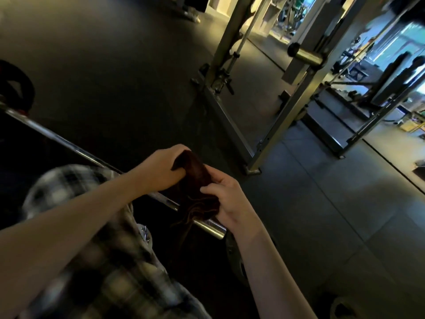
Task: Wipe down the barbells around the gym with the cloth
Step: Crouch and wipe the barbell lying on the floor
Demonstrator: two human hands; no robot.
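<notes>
L hand: curled round top of brown cloth
R hand: pinching its lower part
barbell: right under both hands, cloth hangs onto it
handling: soft n floppy imo, bunch it round the barbell w/ full grip

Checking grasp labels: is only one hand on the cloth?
No, both the left hand and the right hand grip the cloth, bunched over the barbell near its end.

Chrome barbell, horizontal, runs diagonally from upper left to lower right, with the bare end at lower right. Dark brown cloth, bunched, its lower folds draped over the bar near that end.
</notes>
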